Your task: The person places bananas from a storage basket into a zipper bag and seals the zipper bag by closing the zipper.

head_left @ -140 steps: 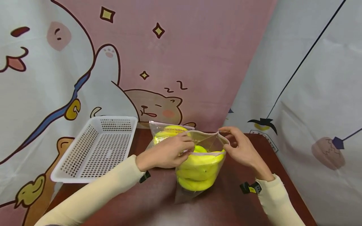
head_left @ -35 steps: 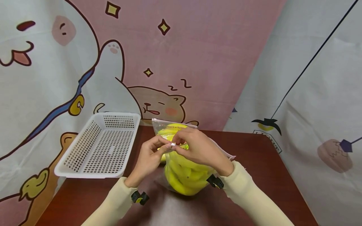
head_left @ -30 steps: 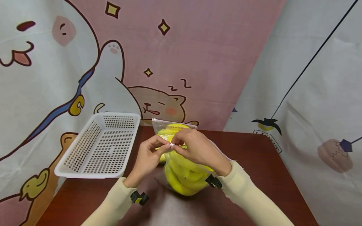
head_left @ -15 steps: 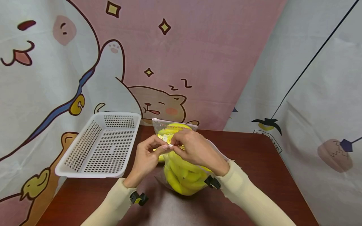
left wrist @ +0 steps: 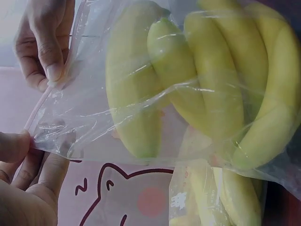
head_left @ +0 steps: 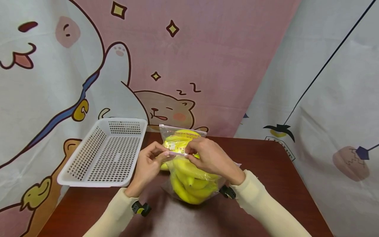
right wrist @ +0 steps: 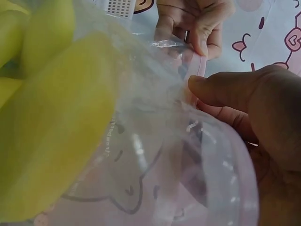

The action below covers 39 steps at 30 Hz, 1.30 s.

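Observation:
A clear zip bag [head_left: 214, 179] of yellow bananas [head_left: 192, 189] stands on the table before me. My left hand [head_left: 148, 163] pinches the left corner of its pink zip strip [head_left: 177, 153] between thumb and finger. Thumb and fingers of my right hand [head_left: 208, 156] pinch the same strip further right, at a small white slider [left wrist: 55, 84] in the left wrist view. Right of that hand, the bag's mouth [right wrist: 249, 188] gapes apart in the right wrist view. Behind stands a second zip bag [head_left: 165, 131] with bananas, partly hidden by the front bag and my right hand.
A white perforated plastic basket [head_left: 111, 161] sits at the left of the dark red table [head_left: 266, 184]. A printed cloth [head_left: 219, 65] with cartoon animals hangs behind and along the sides.
My hands came together at the bag's left corner, then drew apart: left hand slightly left, right hand slightly right along the strip. A length of strip now shows between them.

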Tool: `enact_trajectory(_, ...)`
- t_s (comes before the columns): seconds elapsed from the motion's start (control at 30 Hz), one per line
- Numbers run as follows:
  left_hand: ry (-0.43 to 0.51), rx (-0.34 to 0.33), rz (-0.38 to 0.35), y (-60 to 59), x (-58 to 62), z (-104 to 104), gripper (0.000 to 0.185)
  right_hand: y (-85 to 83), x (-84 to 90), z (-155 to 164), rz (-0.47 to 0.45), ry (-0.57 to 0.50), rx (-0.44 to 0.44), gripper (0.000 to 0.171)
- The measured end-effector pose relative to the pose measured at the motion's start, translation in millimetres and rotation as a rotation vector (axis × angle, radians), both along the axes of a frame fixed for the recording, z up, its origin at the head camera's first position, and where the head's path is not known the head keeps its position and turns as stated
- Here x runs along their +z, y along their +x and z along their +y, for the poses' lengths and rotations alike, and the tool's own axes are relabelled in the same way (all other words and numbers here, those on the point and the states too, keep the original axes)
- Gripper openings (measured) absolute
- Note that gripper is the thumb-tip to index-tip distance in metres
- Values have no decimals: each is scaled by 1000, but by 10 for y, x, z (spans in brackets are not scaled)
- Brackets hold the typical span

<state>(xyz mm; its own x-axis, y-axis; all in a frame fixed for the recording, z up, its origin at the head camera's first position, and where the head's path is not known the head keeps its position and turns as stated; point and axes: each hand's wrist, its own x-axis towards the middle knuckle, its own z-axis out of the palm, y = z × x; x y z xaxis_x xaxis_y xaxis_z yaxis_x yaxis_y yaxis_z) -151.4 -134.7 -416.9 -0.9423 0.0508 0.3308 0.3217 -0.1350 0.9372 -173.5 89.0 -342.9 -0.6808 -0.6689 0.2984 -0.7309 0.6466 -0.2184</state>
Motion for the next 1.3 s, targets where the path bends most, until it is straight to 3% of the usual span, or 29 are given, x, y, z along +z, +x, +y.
enact_trajectory(0.17, -213, 15, 76, -22, 77, -63, 7, -7, -6, 31, -13, 7, 18, 5)
enact_trajectory(0.47, -926, 15, 485, -94, 429, 65, 15, -9, -11, 73, -51, 21, -5, 5)
enact_trajectory(0.6, -1111, 16, 524, -117, 495, 134, 9, -3, -22, 36, -53, 13, -7, 4)
enact_trajectory(0.9, -1093, 30, 477, -125, 523, 147, 10, 4, -10, -33, -53, 18, -11, 3)
enact_trajectory(1.3, -964, 62, 457, -138, 448, 39, 19, -16, -43, 18, 9, 18, 49, 5)
